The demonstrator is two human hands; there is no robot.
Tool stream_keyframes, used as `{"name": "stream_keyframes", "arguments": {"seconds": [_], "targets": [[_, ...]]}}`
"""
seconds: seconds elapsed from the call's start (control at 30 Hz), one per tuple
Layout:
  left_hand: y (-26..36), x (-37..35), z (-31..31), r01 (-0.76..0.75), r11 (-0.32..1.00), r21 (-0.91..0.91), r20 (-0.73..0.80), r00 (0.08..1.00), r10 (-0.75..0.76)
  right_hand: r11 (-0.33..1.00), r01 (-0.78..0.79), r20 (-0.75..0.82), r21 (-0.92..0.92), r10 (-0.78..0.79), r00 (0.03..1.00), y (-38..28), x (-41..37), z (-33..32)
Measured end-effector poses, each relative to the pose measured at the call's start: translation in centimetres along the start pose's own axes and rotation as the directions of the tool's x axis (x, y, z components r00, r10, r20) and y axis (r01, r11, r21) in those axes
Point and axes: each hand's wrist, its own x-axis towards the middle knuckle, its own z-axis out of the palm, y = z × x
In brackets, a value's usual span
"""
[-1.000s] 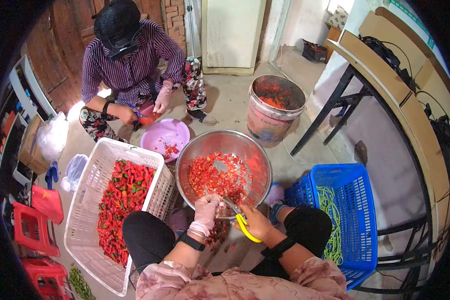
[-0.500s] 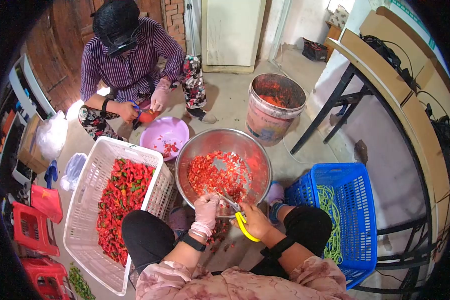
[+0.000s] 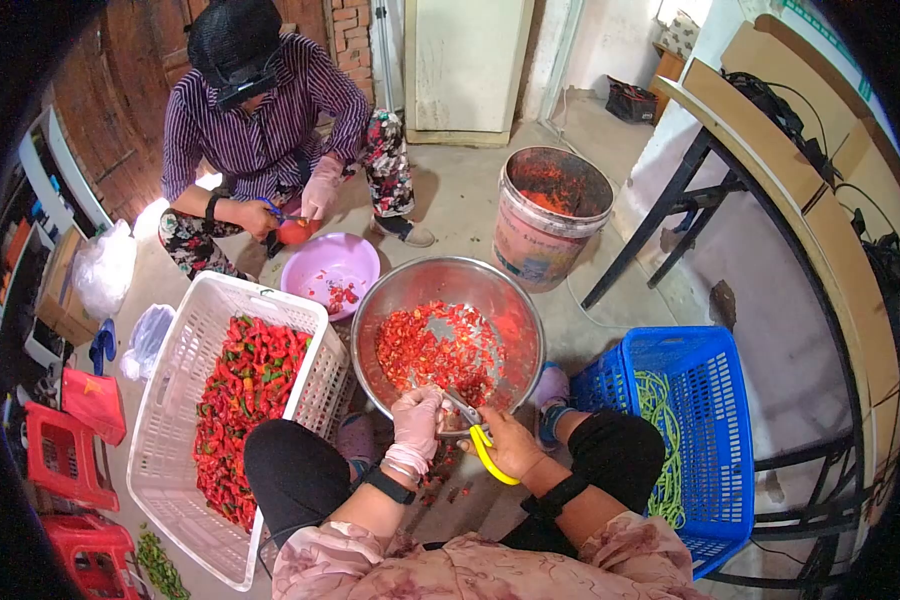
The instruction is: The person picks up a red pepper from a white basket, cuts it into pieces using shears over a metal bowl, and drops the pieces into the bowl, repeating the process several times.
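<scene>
My left hand [image 3: 415,420], in a thin pale glove, is closed in a pinch over the near rim of a wide steel bowl [image 3: 520,320]. What its fingertips hold is mostly hidden. My right hand [image 3: 511,445], bare, grips yellow-handled scissors [image 3: 489,462]. The scissors' blades point up and left, right beside the gloved fingertips. Chopped red chili pieces [image 3: 425,345] cover much of the bowl's bottom. To the left, a white plastic crate [image 3: 170,400] holds many whole red chilies [image 3: 245,400], some partly green.
Across from me a seated person [image 3: 260,130] holds blue-handled scissors and something red over a purple basin [image 3: 355,255]. A red-stained bucket [image 3: 540,235] stands beyond the bowl. At right are a blue crate [image 3: 715,430] with green strands and a table [image 3: 820,230]; red stools [image 3: 65,455] stand left.
Both my hands stay almost in place; the scissors' blades have shifted slightly by the gloved fingertips. The other person's hands and the red thing have moved a little.
</scene>
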Motion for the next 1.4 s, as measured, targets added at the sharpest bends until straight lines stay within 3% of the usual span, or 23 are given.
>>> {"name": "stream_keyframes", "arguments": {"seconds": [0.2, 0.3, 0.47, 0.5, 0.57, 0.63, 0.73, 0.87, 0.93, 1.13, 1.2, 1.3, 1.37, 1.4], "targets": [[0.1, 0.3, -0.4, 0.001, 1.000, 0.028, 0.006, 1.000, -0.001, 0.996, 0.016, 0.005, 0.088, -0.017, 1.000, -0.3, 0.0, -0.2], [-0.7, 1.2, -1.1, -0.041, 0.981, 0.188, 0.055, 0.998, 0.031, 0.994, 0.010, 0.030, 0.106, -0.013, 0.999, -0.5, 0.0, -0.9], [-1.3, 2.1, -1.5, -0.219, 0.927, 0.305, 0.084, 0.976, 0.203, 0.992, 0.013, 0.054, 0.125, -0.020, 0.998, -0.8, -0.1, -1.7], [-1.0, 1.9, -1.4, -0.220, 0.927, 0.305, 0.084, 0.975, 0.204, 0.975, 0.010, 0.071, 0.221, -0.027, 0.997, -0.5, -0.1, -1.6], [-0.3, 1.5, -1.3, -0.078, 0.979, 0.188, 0.110, 0.992, 0.058, 0.949, 0.009, 0.087, 0.316, -0.038, 0.996, 0.4, 0.2, -1.0], [-0.2, 1.5, -1.5, -0.051, 0.982, 0.182, 0.126, 0.992, 0.028, 0.883, -0.005, 0.154, 0.470, -0.076, 0.985, 1.0, 0.5, -0.4], [0.4, 1.2, -1.4, -0.028, 0.982, 0.189, 0.175, 0.984, -0.005, 0.869, -0.057, 0.276, 0.491, -0.093, 0.957, -0.3, 0.3, -1.5], [0.3, 1.4, -1.7, -0.009, 0.980, 0.198, 0.227, 0.973, -0.037, 0.872, -0.058, 0.224, 0.486, -0.060, 0.973, 0.1, 0.1, -1.0], [0.4, 1.3, -1.5, 0.021, 0.982, 0.185, 0.209, 0.976, -0.060, 0.938, -0.056, 0.196, 0.341, -0.013, 0.981, -1.0, -0.1, -2.0], [0.4, 1.7, -1.8, 0.113, 0.990, 0.090, 0.214, 0.968, -0.130, 0.963, 0.051, 0.052, 0.264, -0.067, 0.996, -0.3, 0.0, -1.1], [0.5, 1.8, -2.0, 0.119, 0.990, 0.080, 0.219, 0.966, -0.134, 0.960, 0.011, 0.069, 0.281, -0.032, 0.997, -0.3, 0.0, -1.3], [0.3, 2.0, -2.5, 0.108, 0.973, 0.205, 0.187, 0.971, -0.147, 0.963, -0.061, 0.066, 0.264, 0.045, 0.997, 0.7, 0.5, -1.0], [-1.3, 3.0, -3.8, -0.026, 0.841, 0.541, 0.246, 0.961, -0.129, 0.968, -0.095, 0.048, 0.232, 0.086, 0.995, 2.1, 1.0, -0.3], [-0.7, 2.4, -3.4, -0.009, 0.698, 0.716, 0.194, 0.963, -0.187, 0.930, -0.090, -0.005, 0.357, 0.099, 0.995, 2.1, 1.3, -0.4]]}}
